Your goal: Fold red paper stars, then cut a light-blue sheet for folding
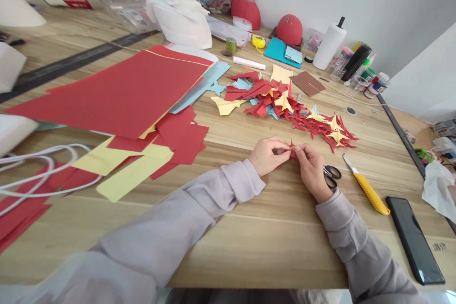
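Note:
A small red paper star [292, 147] is pinched between the fingertips of both my hands, just above the wooden table [270, 242]. My left hand [270, 154] grips its left side, and my right hand [310, 166] its right; the fingers hide much of the paper. Behind the hands lies a pile of folded red, yellow and blue paper pieces [261, 95]. Pointed red and yellow paper stars [335, 128] are heaped at its right end. Black-handled scissors [333, 173] lie partly behind my right hand. A yellow utility knife [368, 190] rests further right, its blade out.
Large red paper sheets [135, 90] and yellow strips [133, 173] spread across the left, near a white cable [46, 171]. A black phone [415, 240] lies at the front right. Paint bottles [377, 85], a white paper roll [329, 45] and a yellow tape measure [258, 42] stand along the back.

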Action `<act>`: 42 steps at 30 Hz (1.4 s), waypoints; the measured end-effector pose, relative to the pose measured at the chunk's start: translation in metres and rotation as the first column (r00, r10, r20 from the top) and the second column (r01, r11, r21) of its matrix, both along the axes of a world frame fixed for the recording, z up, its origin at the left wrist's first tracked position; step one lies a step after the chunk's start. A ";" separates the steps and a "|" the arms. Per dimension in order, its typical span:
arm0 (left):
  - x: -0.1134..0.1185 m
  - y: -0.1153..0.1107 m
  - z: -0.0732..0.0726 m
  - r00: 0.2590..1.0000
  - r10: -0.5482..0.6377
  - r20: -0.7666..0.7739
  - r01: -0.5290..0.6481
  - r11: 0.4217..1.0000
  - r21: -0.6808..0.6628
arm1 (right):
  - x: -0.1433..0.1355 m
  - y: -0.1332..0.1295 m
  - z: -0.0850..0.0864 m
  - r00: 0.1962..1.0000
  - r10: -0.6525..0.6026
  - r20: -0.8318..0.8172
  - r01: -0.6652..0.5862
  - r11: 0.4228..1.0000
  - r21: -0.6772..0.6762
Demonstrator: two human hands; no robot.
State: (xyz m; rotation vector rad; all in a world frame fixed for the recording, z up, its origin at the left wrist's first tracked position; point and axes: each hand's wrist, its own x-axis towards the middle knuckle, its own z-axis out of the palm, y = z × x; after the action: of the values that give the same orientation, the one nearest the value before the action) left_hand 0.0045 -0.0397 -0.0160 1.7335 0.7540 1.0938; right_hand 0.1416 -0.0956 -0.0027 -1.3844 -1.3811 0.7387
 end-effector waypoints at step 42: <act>-0.001 0.007 0.000 0.999 -0.038 -0.018 0.033 0.974 -0.223 | 0.003 0.002 -0.003 0.985 0.026 -0.170 -0.021 0.999 0.031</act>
State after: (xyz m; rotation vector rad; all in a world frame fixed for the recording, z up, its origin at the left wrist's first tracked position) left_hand 0.0031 -0.0326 -0.0157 1.5645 0.8234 0.9293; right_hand 0.1444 -0.0941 -0.0054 -1.2538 -1.2707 0.8292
